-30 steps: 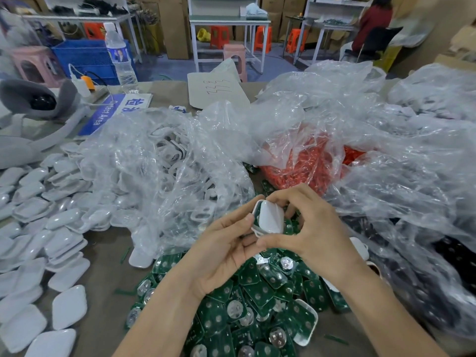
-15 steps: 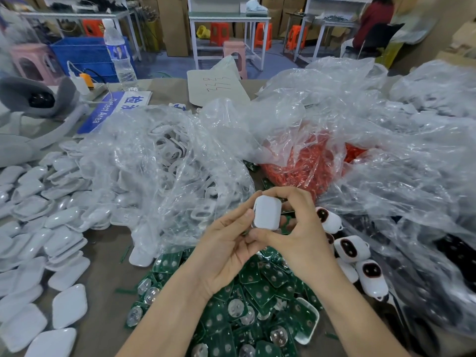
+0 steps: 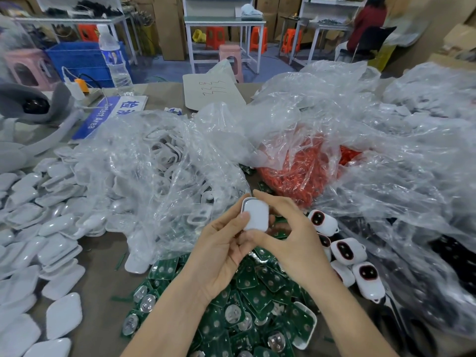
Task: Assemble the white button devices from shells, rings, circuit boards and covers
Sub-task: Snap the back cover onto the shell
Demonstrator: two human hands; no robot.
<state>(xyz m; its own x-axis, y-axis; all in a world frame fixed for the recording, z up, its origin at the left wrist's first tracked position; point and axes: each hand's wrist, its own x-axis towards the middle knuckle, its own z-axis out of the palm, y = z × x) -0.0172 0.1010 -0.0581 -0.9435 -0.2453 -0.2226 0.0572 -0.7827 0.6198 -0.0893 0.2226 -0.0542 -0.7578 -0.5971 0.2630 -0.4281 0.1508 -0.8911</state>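
Both hands hold one white button device (image 3: 254, 215) above a heap of green circuit boards (image 3: 247, 305). My left hand (image 3: 221, 251) cradles it from below, thumb pressed on its cover. My right hand (image 3: 288, 235) pinches its top and lower edges with forefinger and thumb. Loose white covers (image 3: 38, 228) spread across the left of the table. A clear bag of white rings (image 3: 159, 163) lies behind the hands. Another bag holds orange parts (image 3: 298, 173). Several finished devices with dark red-rimmed faces (image 3: 347, 251) lie to the right.
Crumpled clear plastic bags (image 3: 399, 176) cover the right side. A water bottle (image 3: 113, 57), a blue sign (image 3: 103, 117) and a grey headset (image 3: 31, 106) sit at the far left. A person sits at a bench in the back right.
The hands turned the device so its cover faces me and lifted it slightly. My right hand shifted left, which uncovered the finished devices on the right.
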